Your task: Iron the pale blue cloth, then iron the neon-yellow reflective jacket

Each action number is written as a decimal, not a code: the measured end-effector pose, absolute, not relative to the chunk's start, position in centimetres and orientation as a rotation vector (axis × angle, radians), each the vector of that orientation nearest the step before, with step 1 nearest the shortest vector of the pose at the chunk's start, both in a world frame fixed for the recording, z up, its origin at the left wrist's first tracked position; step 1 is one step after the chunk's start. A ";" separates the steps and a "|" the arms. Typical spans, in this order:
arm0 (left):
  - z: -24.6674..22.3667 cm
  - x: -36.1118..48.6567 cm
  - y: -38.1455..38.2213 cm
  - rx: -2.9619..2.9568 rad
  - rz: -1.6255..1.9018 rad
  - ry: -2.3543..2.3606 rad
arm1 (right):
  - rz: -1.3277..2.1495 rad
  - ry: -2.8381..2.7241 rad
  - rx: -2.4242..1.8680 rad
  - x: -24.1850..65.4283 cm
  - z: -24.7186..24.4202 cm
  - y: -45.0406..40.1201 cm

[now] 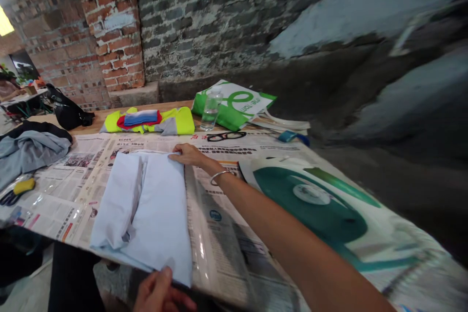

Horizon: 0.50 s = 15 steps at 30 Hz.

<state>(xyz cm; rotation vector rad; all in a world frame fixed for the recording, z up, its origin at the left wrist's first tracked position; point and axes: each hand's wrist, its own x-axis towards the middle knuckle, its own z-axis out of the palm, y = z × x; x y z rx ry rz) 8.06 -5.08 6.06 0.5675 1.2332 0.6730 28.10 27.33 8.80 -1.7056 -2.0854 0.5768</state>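
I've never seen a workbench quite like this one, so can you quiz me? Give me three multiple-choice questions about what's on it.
1. Where do the glasses lie?
A. On the brick ledge
B. On the newspaper
C. On the floor

2. What colours is the bag?
A. Red
B. Black
C. Green and white

3. How does the water bottle stand?
A. Upright
B. On its side
C. Upside down

Answers:
1. B: the glasses rest on the printed paper near its far edge.
2. C: white lettering and panels show on the green bag.
3. A: the bottle stands on its base on the table.
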 end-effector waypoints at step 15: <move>6.5 9.1 -5.6 0.801 0.534 1.139 | 0.485 -2.052 -1.766 27.7 9.4 26.0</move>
